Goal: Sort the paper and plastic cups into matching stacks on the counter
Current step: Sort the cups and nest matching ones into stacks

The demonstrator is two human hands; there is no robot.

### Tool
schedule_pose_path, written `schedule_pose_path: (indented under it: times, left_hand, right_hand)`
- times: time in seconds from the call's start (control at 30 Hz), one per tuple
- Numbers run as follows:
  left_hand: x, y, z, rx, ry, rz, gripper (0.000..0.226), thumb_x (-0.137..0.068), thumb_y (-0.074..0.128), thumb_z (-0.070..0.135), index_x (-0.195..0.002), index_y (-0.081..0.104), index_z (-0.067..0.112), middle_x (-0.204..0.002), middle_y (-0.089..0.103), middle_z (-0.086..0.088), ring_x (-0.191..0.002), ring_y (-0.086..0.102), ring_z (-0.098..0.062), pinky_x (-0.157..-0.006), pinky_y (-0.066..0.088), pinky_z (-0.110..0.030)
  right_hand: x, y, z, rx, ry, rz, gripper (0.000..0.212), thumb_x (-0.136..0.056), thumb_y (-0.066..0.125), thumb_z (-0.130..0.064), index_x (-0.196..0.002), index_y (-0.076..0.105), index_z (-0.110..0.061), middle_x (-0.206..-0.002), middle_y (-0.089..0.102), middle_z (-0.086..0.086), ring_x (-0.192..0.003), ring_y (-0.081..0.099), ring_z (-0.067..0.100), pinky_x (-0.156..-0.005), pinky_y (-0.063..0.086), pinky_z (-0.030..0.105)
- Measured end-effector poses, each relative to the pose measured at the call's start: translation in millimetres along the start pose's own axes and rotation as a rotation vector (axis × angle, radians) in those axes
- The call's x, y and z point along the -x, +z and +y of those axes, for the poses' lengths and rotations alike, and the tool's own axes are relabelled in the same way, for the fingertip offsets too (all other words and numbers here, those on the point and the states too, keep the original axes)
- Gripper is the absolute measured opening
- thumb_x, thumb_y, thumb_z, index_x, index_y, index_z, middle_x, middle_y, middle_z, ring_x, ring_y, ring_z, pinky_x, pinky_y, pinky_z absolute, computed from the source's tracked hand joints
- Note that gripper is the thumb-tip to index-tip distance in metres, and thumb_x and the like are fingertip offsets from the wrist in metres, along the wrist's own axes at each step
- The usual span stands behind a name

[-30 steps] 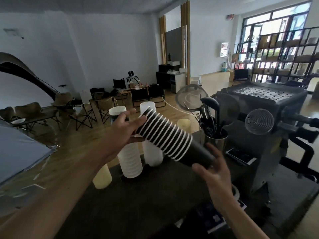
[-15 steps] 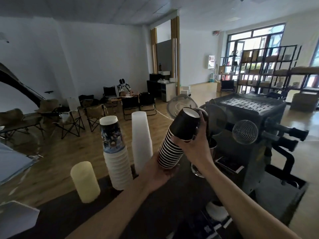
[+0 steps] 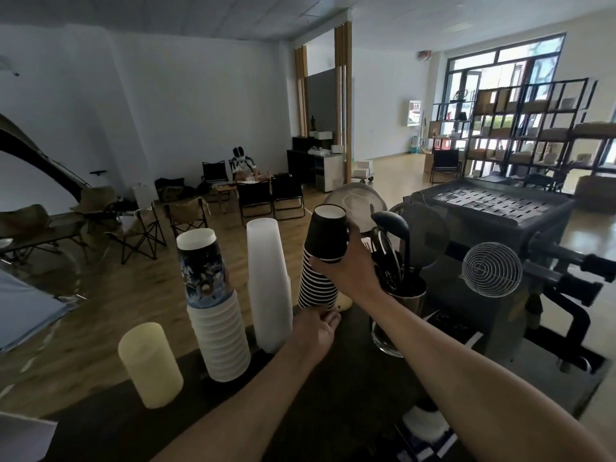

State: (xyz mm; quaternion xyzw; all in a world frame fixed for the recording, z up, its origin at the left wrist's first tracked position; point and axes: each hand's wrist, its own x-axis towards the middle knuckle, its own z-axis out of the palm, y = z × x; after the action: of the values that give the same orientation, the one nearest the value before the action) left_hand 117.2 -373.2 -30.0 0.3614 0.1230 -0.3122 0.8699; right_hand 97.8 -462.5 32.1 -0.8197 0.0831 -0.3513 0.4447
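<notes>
Now upright: stack of black paper cups with white-striped rims [image 3: 316, 278], nested upside down, lying nearly level across both hands a second ago, tilted half a second ago, and standing at the far edge of the dark tabletop [image 3: 350, 395]. Lowest rim down at or just above the surface; contact hidden behind the left hand [image 3: 315, 330].

Left hand cupped under the base of the stack, fingers [image 3: 328, 316] curled loosely against the lowest rims. Right hand [image 3: 346, 268] wrapped round the top cup, fingers pressed against its dark wall, thumb on the near side.

Just to the left, in a row along the same far edge: tall stack of frosted white plastic cups [image 3: 268, 288], then a stack of ribbed white paper cups topped by a blue-printed paper cup [image 3: 213, 301], then a short pale yellow plastic cup stack [image 3: 150, 365] near the left corner. To the right, a steel utensil holder [image 3: 405, 295] close beside the right wrist.

Meaning for the task, as a judgement: black stack brought to its place among the sorted stacks, set-down nearly done. Release likely next, with care for a lean in so tall a column.
</notes>
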Motion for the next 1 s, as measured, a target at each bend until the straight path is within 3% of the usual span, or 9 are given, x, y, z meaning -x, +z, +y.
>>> schedule_pose_path:
  times: [0.17, 0.4, 0.7, 0.87, 1.0]
  left_hand:
    - [-32, -1, 3, 0.145, -0.027, 0.152, 0.048, -0.103, 0.033, 0.009, -0.150, 0.030, 0.012, -0.148, 0.043, -0.022, -0.132, 0.046, -0.041, -0.115, 0.032, -0.048]
    - [-48, -5, -3, 0.189, -0.056, 0.229, 0.040, -0.104, 0.039, 0.015, -0.143, 0.042, 0.011, -0.139, 0.053, -0.022, -0.126, 0.053, -0.037, -0.107, 0.040, -0.044]
    - [-52, -11, -7, 0.197, -0.143, 0.263, 0.039, -0.103, 0.038, 0.014, -0.140, 0.041, 0.003, -0.137, 0.052, -0.027, -0.127, 0.052, -0.039, -0.112, 0.038, -0.046]
    - [-53, -12, -8, 0.231, -0.150, 0.283, 0.040, -0.104, 0.037, 0.014, -0.143, 0.037, 0.003, -0.141, 0.045, -0.029, -0.130, 0.049, -0.042, -0.112, 0.037, -0.047]
    - [-46, -11, -7, 0.210, -0.157, 0.254, 0.042, -0.104, 0.038, 0.017, -0.143, 0.034, 0.000, -0.140, 0.045, -0.031, -0.130, 0.048, -0.042, -0.112, 0.037, -0.048]
  right_hand:
    - [-22, 14, 13, 0.003, 0.018, -0.060, 0.099, -0.068, 0.086, -0.032, -0.147, 0.027, -0.021, -0.144, 0.048, 0.000, -0.133, 0.047, 0.020, -0.106, 0.044, 0.038]
    - [-27, 31, 27, 0.021, 0.002, -0.099, 0.101, -0.067, 0.087, -0.033, -0.149, 0.028, -0.021, -0.146, 0.048, -0.001, -0.134, 0.047, 0.020, -0.103, 0.039, 0.030]
    - [-28, 37, 43, 0.053, 0.049, -0.164, 0.103, -0.066, 0.086, -0.039, -0.149, 0.027, -0.023, -0.146, 0.050, 0.000, -0.133, 0.049, 0.023, -0.105, 0.042, 0.039]
    - [-22, 44, 54, 0.086, 0.063, -0.192, 0.101, -0.068, 0.086, -0.038, -0.149, 0.028, -0.021, -0.144, 0.051, 0.001, -0.133, 0.048, 0.022, -0.099, 0.035, 0.026]
    - [-21, 45, 56, 0.070, 0.060, -0.185, 0.098, -0.071, 0.085, -0.036, -0.149, 0.029, -0.018, -0.144, 0.051, 0.002, -0.133, 0.047, 0.021, -0.097, 0.033, 0.024]
